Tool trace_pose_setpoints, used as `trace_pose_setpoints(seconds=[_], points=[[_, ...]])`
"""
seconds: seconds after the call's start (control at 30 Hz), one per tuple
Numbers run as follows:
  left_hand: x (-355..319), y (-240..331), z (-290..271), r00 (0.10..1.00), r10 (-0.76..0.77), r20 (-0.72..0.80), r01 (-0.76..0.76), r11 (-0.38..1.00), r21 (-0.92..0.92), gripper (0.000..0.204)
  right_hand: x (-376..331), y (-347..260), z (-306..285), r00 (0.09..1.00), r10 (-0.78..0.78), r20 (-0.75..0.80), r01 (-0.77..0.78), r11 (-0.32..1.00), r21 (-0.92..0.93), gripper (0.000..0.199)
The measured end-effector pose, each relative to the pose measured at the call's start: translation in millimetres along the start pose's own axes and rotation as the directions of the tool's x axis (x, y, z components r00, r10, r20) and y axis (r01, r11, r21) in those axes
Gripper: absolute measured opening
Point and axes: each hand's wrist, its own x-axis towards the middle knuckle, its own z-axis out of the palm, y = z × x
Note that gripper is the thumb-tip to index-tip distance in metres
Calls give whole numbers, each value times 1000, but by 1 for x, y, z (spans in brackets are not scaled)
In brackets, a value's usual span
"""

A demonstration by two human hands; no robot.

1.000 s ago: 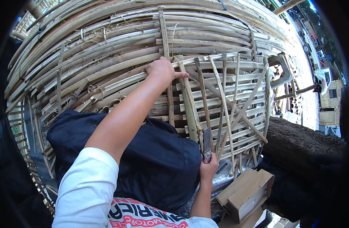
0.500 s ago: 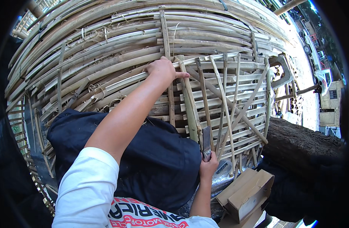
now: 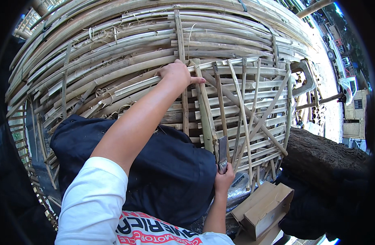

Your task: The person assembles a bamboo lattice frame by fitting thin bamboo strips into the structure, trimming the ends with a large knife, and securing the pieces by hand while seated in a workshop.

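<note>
My right hand (image 3: 224,177) is closed around the handle of a knife with a broad, flat metal blade (image 3: 223,148). The blade points away from me and lies against the near end of a greenish-tan split bamboo strip (image 3: 204,110). At the far end of that strip, my left hand (image 3: 176,76) has its thumb stretched across it; the other fingers are curled and partly hidden, beside a long pale bamboo slat (image 3: 140,85). A dark cloth (image 3: 154,163) covers my lap beneath both arms.
Stacked bamboo slats (image 3: 114,53) fill the far side. To the right stands a lattice of crossed bamboo strips (image 3: 261,110), with a thick tree trunk (image 3: 322,153) beyond. An opened cardboard box (image 3: 265,210) sits at lower right, near a hollow concrete block (image 3: 305,77).
The whole view has shifted very slightly. Both hands, the knife and the bamboo strip keep the same places relative to each other.
</note>
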Motion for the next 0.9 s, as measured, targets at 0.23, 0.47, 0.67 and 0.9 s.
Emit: trace_pose_setpoints(seconds=[0.23, 0.47, 0.67, 0.9], points=[[2, 0, 0, 1000, 10, 22, -10, 1000, 0, 122, -1, 4, 0, 1000, -13, -1, 13, 1000, 20, 33], [5, -3, 2, 999, 34, 20, -35, 999, 5, 121, -1, 3, 1, 1000, -10, -6, 10, 999, 33, 33], [3, -2, 0, 999, 29, 32, -28, 999, -20, 119, -1, 4, 0, 1000, -18, -8, 18, 999, 35, 34], [6, -2, 2, 999, -3, 38, 4, 1000, -27, 117, -1, 0, 0, 999, -27, -20, 27, 999, 43, 33]])
